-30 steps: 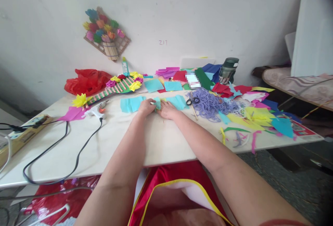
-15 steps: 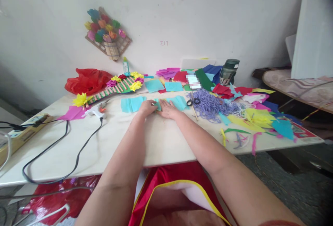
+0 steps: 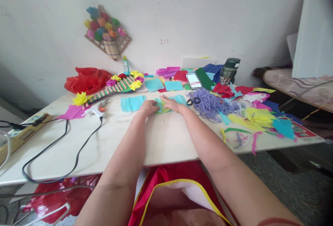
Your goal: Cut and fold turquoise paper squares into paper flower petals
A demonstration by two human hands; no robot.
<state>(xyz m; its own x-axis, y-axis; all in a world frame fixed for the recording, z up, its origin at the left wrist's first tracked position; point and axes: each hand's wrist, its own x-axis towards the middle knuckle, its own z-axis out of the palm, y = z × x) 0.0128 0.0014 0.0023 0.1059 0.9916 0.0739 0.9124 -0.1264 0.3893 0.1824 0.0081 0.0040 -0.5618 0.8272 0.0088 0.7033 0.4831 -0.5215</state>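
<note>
Both hands work a small folded piece of teal crepe paper [image 3: 159, 106] with a yellow-green layer showing beneath it, pressed flat on the pale worktop [image 3: 166, 139] a little back from the middle, towards the far edge. The left hand [image 3: 148, 107] has its fingers closed over the piece's left end, pinning it down. The right hand [image 3: 172, 104] lies flat with fingers together and stretched out across the right end, not gripping. By the look of it the step in hand is creasing or flattening a fold; a next move would call for keeping the left end pinned while the right fingers run firmly along the edge, since crepe paper is thin, soft and springs back.

To the left of the hands lies a longer teal strip [image 3: 132, 103], crinkled and matte. Just to the right are black-handled scissors [image 3: 191, 100] at the edge of a heap of lilac cord [image 3: 212, 104], looped and tangled. Beyond it towards the right edge spread loose paper offcuts [image 3: 256, 115] in yellow, red, pink and blue, some cut to points. Near the left of the far edge sit a white glue gun [image 3: 96, 109] with a black cable and a striped woven panel [image 3: 114, 87] trimmed with ruffled paper flowers.
</note>
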